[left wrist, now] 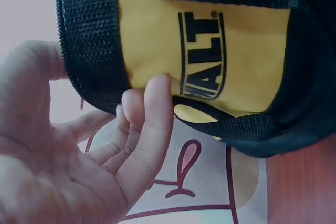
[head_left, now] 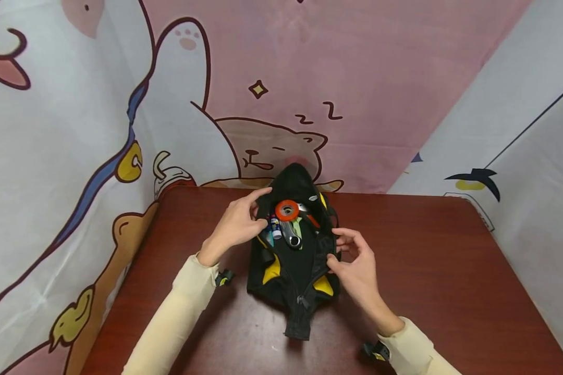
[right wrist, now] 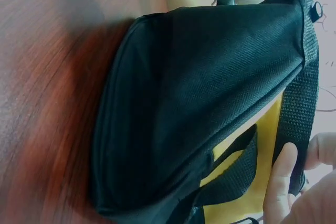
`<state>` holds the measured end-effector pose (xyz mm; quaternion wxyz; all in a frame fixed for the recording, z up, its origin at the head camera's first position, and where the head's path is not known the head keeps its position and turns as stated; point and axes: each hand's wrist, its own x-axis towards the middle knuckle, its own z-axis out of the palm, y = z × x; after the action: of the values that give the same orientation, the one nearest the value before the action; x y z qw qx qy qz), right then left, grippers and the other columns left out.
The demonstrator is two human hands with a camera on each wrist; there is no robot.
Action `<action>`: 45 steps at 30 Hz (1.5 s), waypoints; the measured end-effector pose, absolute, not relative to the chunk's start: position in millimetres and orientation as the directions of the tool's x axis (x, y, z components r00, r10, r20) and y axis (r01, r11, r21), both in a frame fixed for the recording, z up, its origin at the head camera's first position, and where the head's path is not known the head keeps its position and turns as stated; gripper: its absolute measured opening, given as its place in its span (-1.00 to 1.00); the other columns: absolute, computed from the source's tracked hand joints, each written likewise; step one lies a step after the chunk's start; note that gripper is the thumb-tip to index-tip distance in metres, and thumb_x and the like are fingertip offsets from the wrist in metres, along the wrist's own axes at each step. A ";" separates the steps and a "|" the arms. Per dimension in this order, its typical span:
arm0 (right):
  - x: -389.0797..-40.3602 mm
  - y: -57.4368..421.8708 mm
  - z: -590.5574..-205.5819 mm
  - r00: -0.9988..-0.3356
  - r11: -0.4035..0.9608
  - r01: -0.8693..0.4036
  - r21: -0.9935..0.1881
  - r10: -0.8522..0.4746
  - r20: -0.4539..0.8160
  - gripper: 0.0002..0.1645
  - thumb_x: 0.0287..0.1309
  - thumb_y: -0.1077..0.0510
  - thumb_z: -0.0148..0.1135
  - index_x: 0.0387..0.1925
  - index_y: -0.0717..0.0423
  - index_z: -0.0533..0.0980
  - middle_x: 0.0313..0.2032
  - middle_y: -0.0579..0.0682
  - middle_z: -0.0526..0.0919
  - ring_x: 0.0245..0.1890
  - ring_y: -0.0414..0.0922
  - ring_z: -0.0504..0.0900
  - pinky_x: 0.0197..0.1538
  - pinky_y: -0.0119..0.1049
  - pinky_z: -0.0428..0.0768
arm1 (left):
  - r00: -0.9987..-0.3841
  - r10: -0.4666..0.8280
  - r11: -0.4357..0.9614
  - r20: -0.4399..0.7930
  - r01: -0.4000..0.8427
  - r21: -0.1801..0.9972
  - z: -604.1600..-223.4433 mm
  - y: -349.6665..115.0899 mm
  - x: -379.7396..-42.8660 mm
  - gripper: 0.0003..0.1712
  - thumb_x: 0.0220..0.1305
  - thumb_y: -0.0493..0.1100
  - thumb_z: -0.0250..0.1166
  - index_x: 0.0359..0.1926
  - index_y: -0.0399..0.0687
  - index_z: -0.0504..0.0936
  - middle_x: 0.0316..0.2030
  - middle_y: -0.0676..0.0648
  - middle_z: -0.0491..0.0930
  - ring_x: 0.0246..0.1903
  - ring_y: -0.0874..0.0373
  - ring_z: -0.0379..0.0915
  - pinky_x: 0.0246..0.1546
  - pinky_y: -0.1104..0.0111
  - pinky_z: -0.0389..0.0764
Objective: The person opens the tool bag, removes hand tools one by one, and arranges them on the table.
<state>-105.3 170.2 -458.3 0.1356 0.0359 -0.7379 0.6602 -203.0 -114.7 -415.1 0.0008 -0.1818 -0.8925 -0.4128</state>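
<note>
A black and yellow tool bag (head_left: 300,179) stands unzipped on the table, its mouth spread wide. My left hand (head_left: 236,221) pinches the left rim; in the left wrist view the fingers (left wrist: 157,103) lie against the yellow side with lettering, the thumb behind the zipper edge. On the opposite rim, my right hand (head_left: 358,263) grips the black webbing between thumb and fingers. Inside the bag are an orange ring-shaped roll (head_left: 279,209), a small blue and white tube (head_left: 276,228), a grey tool with a round end (head_left: 290,237) and a red-handled tool (head_left: 313,221).
The bag rests on a reddish-brown wooden table (head_left: 431,271). A cloth printed with cartoon animals (head_left: 356,104) hangs behind and at the left. The bag's zipper end (head_left: 297,325) points towards me.
</note>
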 end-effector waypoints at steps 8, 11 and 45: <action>-103.6 182.6 -460.5 -0.959 0.129 -0.228 -0.965 0.144 0.246 -0.31 0.02 0.70 0.27 0.22 0.33 0.64 -0.12 0.22 0.53 -0.17 -0.06 0.65 -0.41 -0.37 0.74 | -0.939 0.310 0.598 0.149 0.315 0.737 -412.9 -127.3 -197.9 -0.10 0.27 -0.33 0.32 0.65 0.06 0.47 -0.43 -0.05 0.43 -0.52 0.09 0.29 -0.50 0.26 0.28; -103.2 189.3 -460.3 -0.953 0.149 -0.239 -0.959 0.155 0.262 -0.31 0.02 0.70 0.26 0.22 0.34 0.64 -0.12 0.25 0.55 -0.15 -0.06 0.65 -0.29 -0.43 0.72 | -0.940 0.308 0.604 0.148 0.313 0.733 -412.2 -132.0 -195.6 -0.10 0.27 -0.33 0.32 0.66 0.08 0.46 -0.42 -0.05 0.47 -0.57 0.11 0.27 -0.52 0.28 0.28; -117.6 181.6 -439.5 -0.915 0.251 -0.298 -0.921 0.199 0.351 -0.31 0.12 0.51 0.56 0.31 0.21 0.64 -0.07 0.03 0.62 -0.06 -0.14 0.64 0.06 -0.45 0.59 | -0.924 0.333 0.530 0.188 0.348 0.773 -427.3 -131.2 -179.6 -0.23 0.46 -0.37 0.18 0.66 -0.03 0.45 -0.06 -0.18 0.51 -0.18 0.00 0.34 -0.15 0.14 0.41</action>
<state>-117.6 181.6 -439.5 0.2035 0.0323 -0.7642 0.6111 -179.6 -131.2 -427.3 0.0087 -0.1947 -0.8747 -0.4437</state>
